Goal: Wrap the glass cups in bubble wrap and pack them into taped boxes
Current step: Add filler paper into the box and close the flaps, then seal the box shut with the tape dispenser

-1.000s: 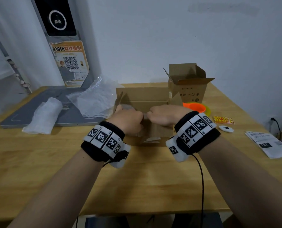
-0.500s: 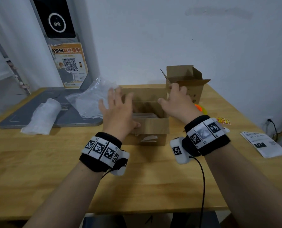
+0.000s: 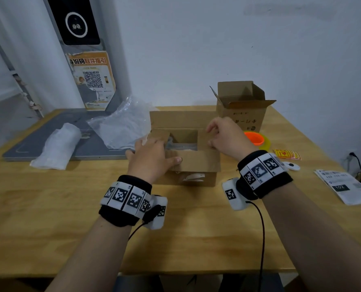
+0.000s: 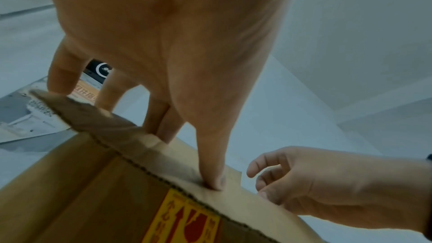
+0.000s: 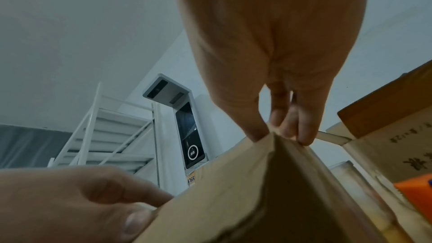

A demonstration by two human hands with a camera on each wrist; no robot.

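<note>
left hand: fingers straight, pressing the cardboard box flaps | right hand: fingers pinching right flap | box on bench

head view above, wrist views close

Left grip lies flat with straight fingers; right grip pinches.

Soft, even indoor light falls from above, leaving faint shadows under the forearms on the desk. The head view is fairly sharp but bends straight lines near its edges. Both wrist views are dimmer, bluish, and blurred on the nearest skin and cardboard.
</note>
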